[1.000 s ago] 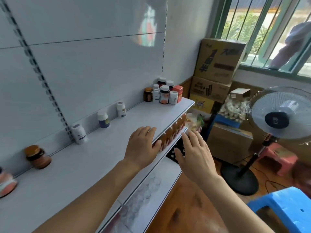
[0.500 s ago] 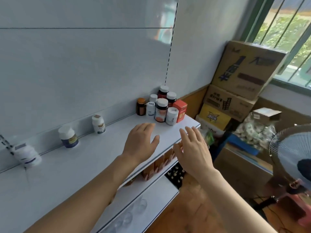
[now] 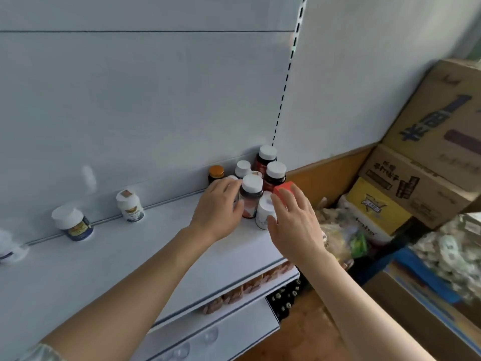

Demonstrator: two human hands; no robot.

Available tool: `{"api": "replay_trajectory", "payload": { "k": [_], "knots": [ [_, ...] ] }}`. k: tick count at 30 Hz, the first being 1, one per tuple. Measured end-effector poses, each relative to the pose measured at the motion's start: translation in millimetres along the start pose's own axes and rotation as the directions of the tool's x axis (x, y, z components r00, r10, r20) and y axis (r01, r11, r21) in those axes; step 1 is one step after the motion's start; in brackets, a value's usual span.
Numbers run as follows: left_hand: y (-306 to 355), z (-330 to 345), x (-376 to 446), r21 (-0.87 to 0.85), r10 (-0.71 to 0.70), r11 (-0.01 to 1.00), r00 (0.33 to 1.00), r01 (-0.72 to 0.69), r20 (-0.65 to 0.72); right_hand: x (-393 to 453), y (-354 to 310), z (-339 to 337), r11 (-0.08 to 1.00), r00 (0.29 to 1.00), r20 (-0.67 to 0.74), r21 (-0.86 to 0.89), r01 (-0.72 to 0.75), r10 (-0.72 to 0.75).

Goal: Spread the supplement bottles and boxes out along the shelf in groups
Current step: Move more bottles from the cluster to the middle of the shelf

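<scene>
While both my arms reach over the shelf (image 3: 104,269), my right hand (image 3: 296,222) hovers with fingers straight and spread, the fingertips at the red box (image 3: 282,190) and the thumb beside a white bottle (image 3: 264,213); I cannot tell whether it touches either. My left hand (image 3: 221,207) lies with relaxed fingers against the near side of the cluster, its fingertips on a small white-capped bottle that it mostly hides, just beside a dark bottle (image 3: 251,194) with a white cap. It grips nothing that I can see.

The cluster stands packed at the shelf's right end: behind the dark bottle are a second dark bottle (image 3: 275,175), a white one (image 3: 242,168), an amber jar (image 3: 216,173) with an orange lid, and a tall dark bottle (image 3: 266,156) at the back panel.

To the left, well apart along the back edge, stand a white bottle with a gold label (image 3: 130,205) and a blue-labelled jar (image 3: 73,224), with a blurred one at the frame's edge.

Below the shelf a lower tier holds a row of orange packs (image 3: 247,290). To the right, cartons (image 3: 416,165) are stacked against the wall.
</scene>
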State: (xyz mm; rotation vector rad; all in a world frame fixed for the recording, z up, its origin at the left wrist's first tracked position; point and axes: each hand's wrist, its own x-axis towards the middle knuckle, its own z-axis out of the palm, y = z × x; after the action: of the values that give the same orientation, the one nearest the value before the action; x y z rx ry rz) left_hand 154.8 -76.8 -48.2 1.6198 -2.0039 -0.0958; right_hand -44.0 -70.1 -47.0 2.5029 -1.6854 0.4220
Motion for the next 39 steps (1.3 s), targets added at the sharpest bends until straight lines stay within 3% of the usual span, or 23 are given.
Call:
{"api": "replay_trajectory", "payload": {
  "k": [9, 16, 20, 22, 24, 28, 34, 39],
  "knots": [
    [13.9, 29.3, 38.1, 0.254, -0.043, 0.967, 0.991, 0.01, 0.123, 47.7, 53.2, 19.8, 0.917, 0.917, 0.025, -0.005, 0.398, -0.398],
    [10.9, 35.2, 42.2, 0.172, -0.006, 0.985, 1.0, 0.003, 0.016, 62.5, 70.4, 28.6, 0.84, 0.845, -0.03, 0.091, 0.535, -0.534],
    [10.9, 26.4, 34.7, 0.02, -0.051, 0.998, 0.998, 0.052, -0.046, 66.2, 78.4, 17.1, 0.776, 0.825, -0.196, 0.281, 0.564, -0.529],
    [13.6, 14.6, 30.9, -0.103, -0.124, 0.988, 0.987, 0.114, -0.103, 70.7, 80.2, 2.8, 0.74, 0.842, -0.238, 0.402, 0.539, -0.484],
    [17.9, -1.6, 27.9, -0.236, -0.2, 0.958, 0.969, 0.162, -0.146, 75.0, 75.7, -14.0, 0.7, 0.882, -0.194, 0.546, 0.461, -0.43],
    [26.3, -33.8, 17.2, -0.387, -0.311, 0.888, 0.944, 0.249, -0.107, 77.8, 57.2, -39.3, 0.551, 0.937, -0.083, 0.79, 0.269, -0.338],
    [33.6, -59.5, -16.6, -0.6, -0.517, 0.714, 0.849, 0.36, -0.106, 71.5, 25.9, -46.6, 0.326, 0.942, 0.104, 0.945, 0.006, -0.318],
    [26.4, -74.3, -59.3, -0.683, -0.659, 0.6, 0.741, 0.416, -0.127, 52.7, -19.8, -33.0, 0.124, 0.942, 0.127, 0.988, -0.092, -0.311]
  ]
}}
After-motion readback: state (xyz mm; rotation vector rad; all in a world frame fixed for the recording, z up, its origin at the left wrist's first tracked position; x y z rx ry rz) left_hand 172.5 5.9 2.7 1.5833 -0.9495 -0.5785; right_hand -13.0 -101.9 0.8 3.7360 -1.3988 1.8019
